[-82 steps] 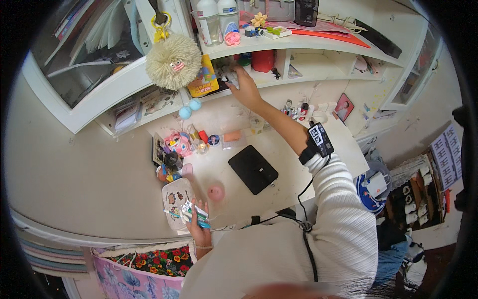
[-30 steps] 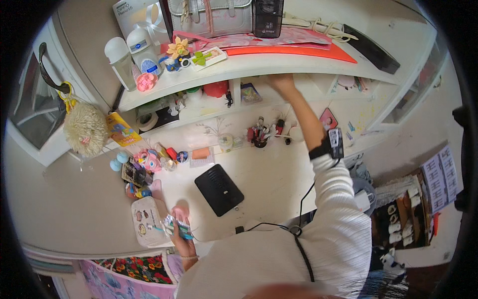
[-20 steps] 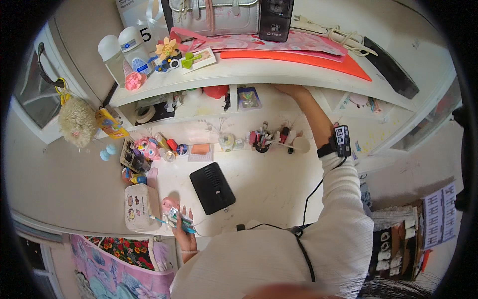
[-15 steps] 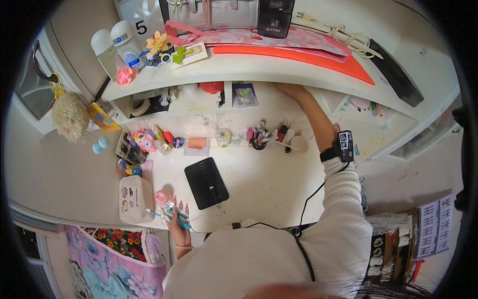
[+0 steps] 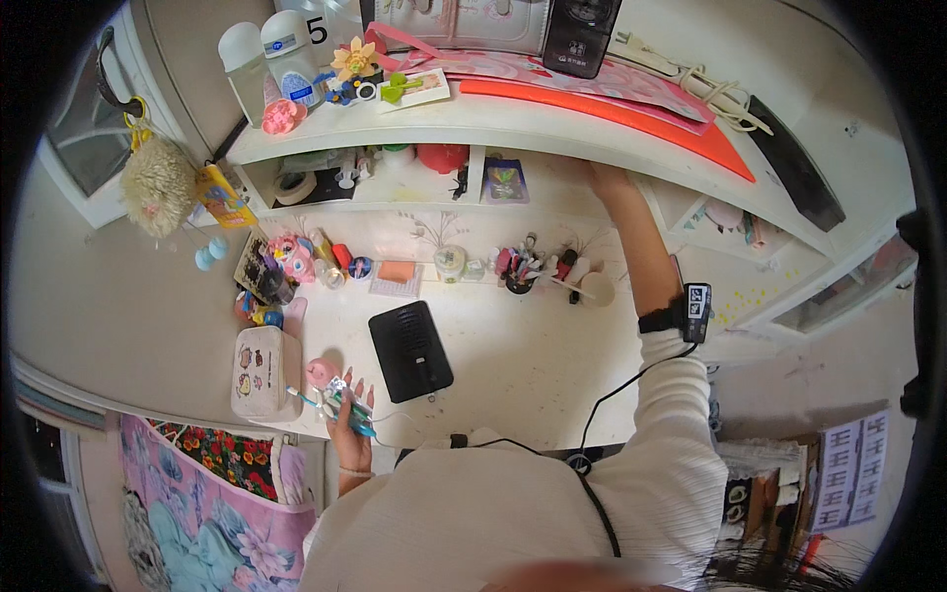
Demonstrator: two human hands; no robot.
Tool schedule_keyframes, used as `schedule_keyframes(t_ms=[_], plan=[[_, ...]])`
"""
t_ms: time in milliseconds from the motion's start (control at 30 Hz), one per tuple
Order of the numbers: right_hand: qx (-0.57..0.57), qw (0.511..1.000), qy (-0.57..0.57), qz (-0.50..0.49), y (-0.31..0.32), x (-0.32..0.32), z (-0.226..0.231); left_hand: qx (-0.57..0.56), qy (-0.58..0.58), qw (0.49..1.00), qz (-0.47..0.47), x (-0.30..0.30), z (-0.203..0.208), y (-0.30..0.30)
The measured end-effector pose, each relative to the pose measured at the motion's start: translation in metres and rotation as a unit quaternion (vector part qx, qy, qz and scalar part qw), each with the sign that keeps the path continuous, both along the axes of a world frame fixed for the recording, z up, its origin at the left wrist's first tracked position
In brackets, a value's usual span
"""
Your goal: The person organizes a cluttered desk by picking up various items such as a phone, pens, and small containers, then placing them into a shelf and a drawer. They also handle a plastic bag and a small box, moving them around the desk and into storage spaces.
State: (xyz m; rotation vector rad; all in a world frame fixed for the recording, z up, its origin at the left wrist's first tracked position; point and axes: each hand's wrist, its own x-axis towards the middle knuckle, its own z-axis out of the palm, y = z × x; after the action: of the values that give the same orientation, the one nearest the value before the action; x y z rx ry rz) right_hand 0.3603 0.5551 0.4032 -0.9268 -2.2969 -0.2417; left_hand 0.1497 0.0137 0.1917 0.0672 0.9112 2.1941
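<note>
One small bundle of slim white, green and blue items (image 5: 347,408), count inside not clear, sits in the left hand (image 5: 351,446) over the near left part of the worktop (image 5: 523,365). Left fingers curl loosely around it, tips partly spread. Right hand (image 5: 606,180) reaches under the upper board of the shelf (image 5: 424,126); its fingers are hidden, so spread and hold cannot be told.

Near the bundle: one pink round object (image 5: 320,371), one pale cartoon-print case (image 5: 264,375), one black flat box (image 5: 409,350).

Containers: one dark cup (image 5: 519,286) holds many brushes or pens, too crowded to count; one off-white tub (image 5: 596,289) stands to its right. Left shelf compartment carries one tape roll (image 5: 293,187) and one red rounded object (image 5: 441,157). Middle compartment has one purple-edged packet (image 5: 506,182), same bay as the right hand. Two bottles (image 5: 293,64) stand on top.

Edges: torso along the near worktop edge, wall beyond the case at left. Open worktop runs rightward from the black box; right forearm spans above its far right part.
</note>
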Motion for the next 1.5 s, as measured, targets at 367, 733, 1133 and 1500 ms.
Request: schedule_keyframes(t_ms=[367, 733, 1133, 1500], plan=[[-0.186, 0.971, 0.149, 0.028, -0.037, -0.073, 0.023, 0.025, -0.024, 0.999, -0.008, -0.033, 0.002, -0.017], [-0.289, 0.913, 0.281, 0.059, -0.044, -0.105, 0.023, 0.020, 0.008, 1.000, -0.007, -0.053, 0.001, -0.035], [-0.520, 0.608, 0.555, 0.228, -0.040, -0.061, 0.028, 0.023, 0.013, 1.000, -0.016, -0.047, -0.007, -0.033], [-0.586, 0.317, 0.636, 0.389, -0.038, -0.020, 0.018, 0.028, 0.020, 0.999, -0.033, -0.031, -0.004, -0.016]])
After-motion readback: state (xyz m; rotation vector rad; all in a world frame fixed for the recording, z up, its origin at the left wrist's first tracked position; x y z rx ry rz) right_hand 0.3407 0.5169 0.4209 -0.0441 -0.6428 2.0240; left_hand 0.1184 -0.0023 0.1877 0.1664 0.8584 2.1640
